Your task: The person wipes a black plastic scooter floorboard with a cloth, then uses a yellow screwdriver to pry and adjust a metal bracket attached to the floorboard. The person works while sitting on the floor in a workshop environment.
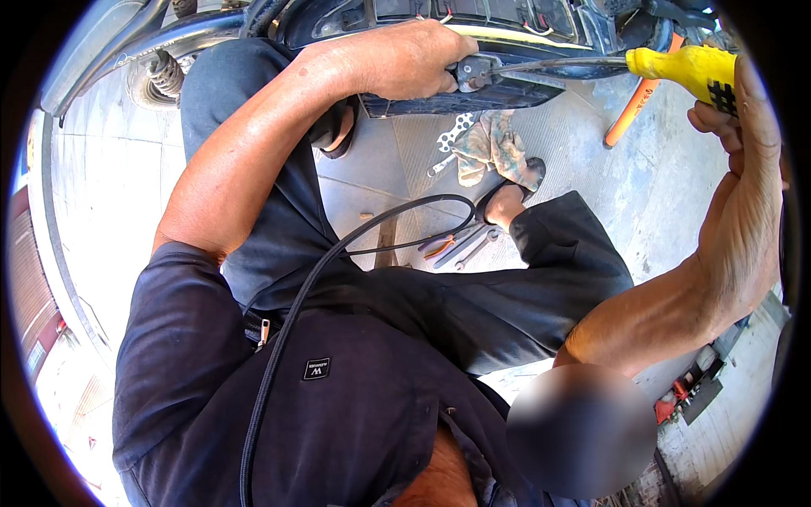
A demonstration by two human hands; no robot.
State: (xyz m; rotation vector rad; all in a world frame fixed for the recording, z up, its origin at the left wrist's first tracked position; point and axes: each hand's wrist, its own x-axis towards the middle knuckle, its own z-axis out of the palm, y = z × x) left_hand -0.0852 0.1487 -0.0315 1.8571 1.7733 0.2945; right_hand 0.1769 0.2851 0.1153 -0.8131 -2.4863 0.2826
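My left hand (pixel 414 63) is closed around the dark metal head of a long-handled tool (pixel 479 74) with a pivot bolt. From that head a dark shank runs right into a thick yellow grip with black patterning. My right hand (pixel 735 127), raised at the far right, is wrapped around this grip (pixel 676 66). The tool lies across the edge of a dark vehicle body part (pixel 465 103), which has an open compartment (pixel 498 13) with wires above it. What the tool's jaws touch is hidden behind my left fingers.
A patterned rag (pixel 490 150) and a silver multi-hole wrench (pixel 454 131) lie on the tiled floor. Nearer are orange-handled pliers (pixel 438 247) and a spanner (pixel 478 251). An orange bar (pixel 642 106) slants at right. A black cable (pixel 312 287) loops over my lap.
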